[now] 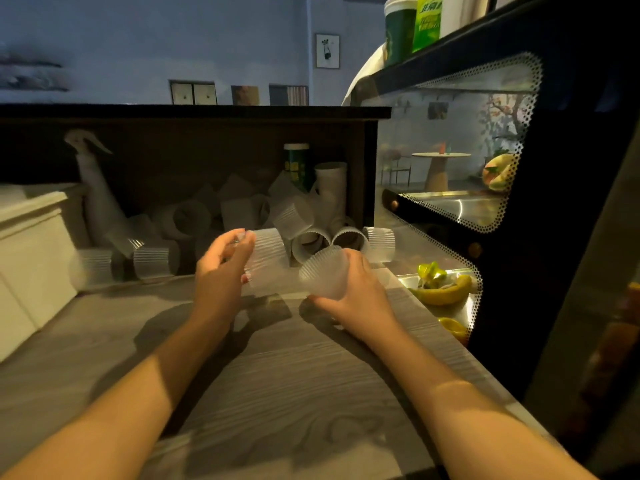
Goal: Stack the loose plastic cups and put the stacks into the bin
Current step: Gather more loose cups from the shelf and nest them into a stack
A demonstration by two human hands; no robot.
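Observation:
My left hand (pixel 221 268) grips a clear ribbed plastic cup (pixel 268 259) above the wooden counter, fingers curled round its rim. My right hand (pixel 353 292) holds a second ribbed cup (pixel 323 271) from below, its mouth tilted toward the left one. The two cups sit close together, a small gap between them. Behind them lies a heap of loose ribbed cups (pixel 242 216) against the dark back panel, most on their sides. A white bin (pixel 31 237) stands at the left edge of the counter.
A white spray bottle (pixel 93 181) stands behind the bin. A green can (pixel 296 166) and a white tube (pixel 330 183) stand at the back. To the right is a glass display case (pixel 485 174) holding bananas (pixel 443 289). The wooden counter (pixel 277 375) stretches toward me.

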